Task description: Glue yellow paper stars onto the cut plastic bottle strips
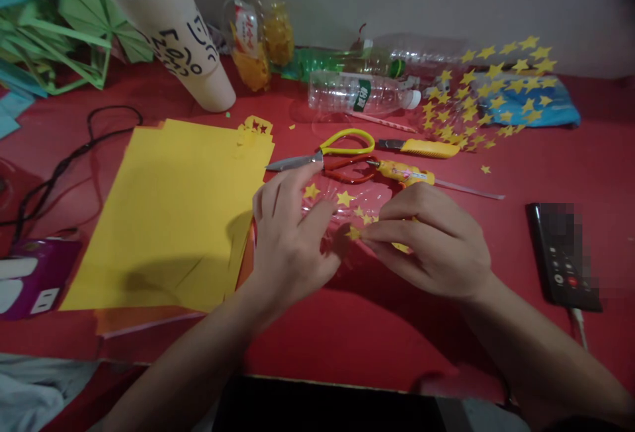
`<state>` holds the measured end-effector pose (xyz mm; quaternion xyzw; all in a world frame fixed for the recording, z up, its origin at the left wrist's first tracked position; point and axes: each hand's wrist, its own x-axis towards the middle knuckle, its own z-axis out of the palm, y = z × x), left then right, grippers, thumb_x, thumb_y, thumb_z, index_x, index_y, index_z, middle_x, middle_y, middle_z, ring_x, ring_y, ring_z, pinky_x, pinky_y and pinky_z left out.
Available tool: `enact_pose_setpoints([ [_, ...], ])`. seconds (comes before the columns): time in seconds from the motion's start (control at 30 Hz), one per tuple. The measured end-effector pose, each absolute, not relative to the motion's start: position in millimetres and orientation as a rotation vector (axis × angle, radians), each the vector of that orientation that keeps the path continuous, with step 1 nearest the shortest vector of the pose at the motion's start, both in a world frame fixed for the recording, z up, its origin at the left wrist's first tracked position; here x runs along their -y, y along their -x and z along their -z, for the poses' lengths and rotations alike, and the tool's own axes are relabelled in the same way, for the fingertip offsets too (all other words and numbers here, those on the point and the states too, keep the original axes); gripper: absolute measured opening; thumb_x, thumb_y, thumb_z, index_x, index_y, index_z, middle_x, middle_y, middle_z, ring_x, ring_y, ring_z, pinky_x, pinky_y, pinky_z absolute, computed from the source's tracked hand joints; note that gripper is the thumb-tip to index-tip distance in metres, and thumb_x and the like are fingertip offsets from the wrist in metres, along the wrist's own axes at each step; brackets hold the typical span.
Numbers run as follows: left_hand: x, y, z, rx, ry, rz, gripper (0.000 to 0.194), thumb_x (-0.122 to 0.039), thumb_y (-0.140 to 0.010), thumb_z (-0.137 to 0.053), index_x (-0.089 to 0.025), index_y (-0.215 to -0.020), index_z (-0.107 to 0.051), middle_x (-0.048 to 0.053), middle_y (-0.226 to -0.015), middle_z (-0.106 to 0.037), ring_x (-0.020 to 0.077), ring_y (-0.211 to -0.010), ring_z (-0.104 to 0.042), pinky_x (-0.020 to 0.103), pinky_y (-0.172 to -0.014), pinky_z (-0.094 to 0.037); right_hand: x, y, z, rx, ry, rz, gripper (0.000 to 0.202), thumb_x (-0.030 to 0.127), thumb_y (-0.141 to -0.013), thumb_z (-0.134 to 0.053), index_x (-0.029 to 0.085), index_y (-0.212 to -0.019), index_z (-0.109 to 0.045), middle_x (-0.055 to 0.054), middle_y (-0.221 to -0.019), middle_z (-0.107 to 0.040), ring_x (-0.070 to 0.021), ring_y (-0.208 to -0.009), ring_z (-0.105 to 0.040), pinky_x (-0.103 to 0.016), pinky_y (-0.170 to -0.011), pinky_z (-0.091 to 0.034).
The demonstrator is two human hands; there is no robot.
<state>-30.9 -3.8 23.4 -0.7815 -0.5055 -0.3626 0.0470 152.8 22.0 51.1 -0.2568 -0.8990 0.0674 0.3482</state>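
Red tabletop [307, 339] spreads before you: flat yellow paper sheets [169, 207] at nine o'clock, then your left hand [292, 237], fingers bent beside star-dotted clear plastic [370, 194], grip unclear. At its three o'clock, a small yellow paper star [353, 233] sits pinched by your right hand [431, 240], probably feather-light, easily creased; hold one point.

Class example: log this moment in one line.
right hand: pinching yellow star | left hand: at clear plastic, grip unclear | scissors: unheld

Blk phone [550, 260] w/ wht cable [578, 325], R; tall wht cup [181, 42], dk cord [60, 171], purple item [55, 273], L.
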Motion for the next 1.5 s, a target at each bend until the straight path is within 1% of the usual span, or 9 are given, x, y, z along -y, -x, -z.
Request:
enact_pose_setpoints([
  [0.1,3,31,-20,1.558,2.38,1.159,0.007,-0.023,-0.081,-0.059,-0.019,-0.087,-0.061,0.014,-0.123,-0.059,0.0306,-0.112,-0.056,0.051,-0.092,-0.045,-23,-152,-51,2.33,0.671,-0.185,0.007,0.014,-0.089,-0.055,0.019,-0.087,-0.06,-0.002,-0.075,-0.061,-0.0126,-0.067,-0.053,-0.028,-0.063,-0.048],
  [0.4,3,31,-19,1.63,2.437,1.181,0.011,-0.016,-0.083,-0.055,-0.023,-0.088,-0.061,0.008,-0.123,-0.062,0.0267,-0.113,-0.056,0.047,-0.093,-0.044,-24,-150,-46,2.32,0.67,-0.296,0.007,0.013,-0.088,-0.057,0.017,-0.084,-0.061,-0.001,-0.074,-0.06,-0.0118,-0.068,-0.052,-0.026,-0.064,-0.046],
  [0.53,3,30,-17,1.575,2.452,1.183,0.016,-0.011,-0.079,-0.056,-0.023,-0.09,-0.061,0.009,-0.122,-0.063,0.0266,-0.11,-0.057,0.047,-0.091,-0.045,-26,-148,-42,2.315,0.66,-0.328,0.005,0.014,-0.089,-0.057,0.017,-0.086,-0.06,-0.001,-0.076,-0.061,-0.011,-0.07,-0.053,-0.025,-0.065,-0.047],
  [0.73,4,28,-13,1.505,2.415,1.226,0.016,-0.011,-0.079,-0.057,-0.024,-0.089,-0.06,0.008,-0.117,-0.066,0.0247,-0.107,-0.059,0.044,-0.09,-0.046,-27,-149,-34,2.317,0.63,-0.173,0.009,0.012,-0.087,-0.056,0.02,-0.088,-0.06,0.0,-0.074,-0.064,-0.0116,-0.066,-0.053,-0.026,-0.062,-0.046],
  [0.93,5,29,-9,1.462,2.385,1.264,0.022,-0.01,-0.079,-0.057,-0.026,-0.094,-0.06,0.007,-0.115,-0.066,0.0241,-0.109,-0.059,0.044,-0.092,-0.046,-26,-148,-32,2.301,0.656,-0.163,0.01,0.011,-0.086,-0.057,0.02,-0.088,-0.061,0.0,-0.075,-0.066,-0.0122,-0.066,-0.055,-0.027,-0.061,-0.047],
  [1.13,7,30,-11,1.422,2.416,1.268,0.029,-0.002,-0.075,-0.055,-0.023,-0.095,-0.058,0.009,-0.114,-0.066,0.0226,-0.108,-0.058,0.041,-0.091,-0.047,-23,-146,-35,2.301,0.733,-0.189,0.01,0.011,-0.085,-0.057,0.02,-0.086,-0.06,-0.002,-0.075,-0.066,-0.0126,-0.065,-0.055,-0.027,-0.06,-0.047],
  [1.27,7,30,-13,1.428,2.421,1.27,0.027,-0.001,-0.075,-0.055,-0.022,-0.092,-0.058,0.009,-0.112,-0.067,0.022,-0.107,-0.057,0.04,-0.09,-0.048,-22,-146,-41,2.31,0.735,-0.393,0.007,0.013,-0.085,-0.056,0.019,-0.083,-0.059,-0.001,-0.074,-0.064,-0.0124,-0.066,-0.055,-0.027,-0.061,-0.047],
  [1.37,7,30,-14,1.428,2.435,1.269,0.024,-0.003,-0.077,-0.054,-0.023,-0.09,-0.058,0.008,-0.113,-0.067,0.0223,-0.107,-0.058,0.04,-0.089,-0.048,-24,-145,-43,2.301,0.75,-0.519,0.009,0.015,-0.086,-0.054,0.02,-0.081,-0.058,0.0,-0.072,-0.063,-0.0118,-0.066,-0.055,-0.026,-0.063,-0.048],
  [1.5,7,30,-14,1.433,2.446,1.258,0.023,-0.003,-0.077,-0.056,-0.022,-0.09,-0.058,0.009,-0.111,-0.067,0.0222,-0.106,-0.058,0.04,-0.089,-0.047,-25,-144,-40,2.311,0.773,-0.365,0.007,0.014,-0.086,-0.056,0.021,-0.083,-0.058,0.0,-0.072,-0.063,-0.0126,-0.066,-0.055,-0.027,-0.062,-0.048],
])
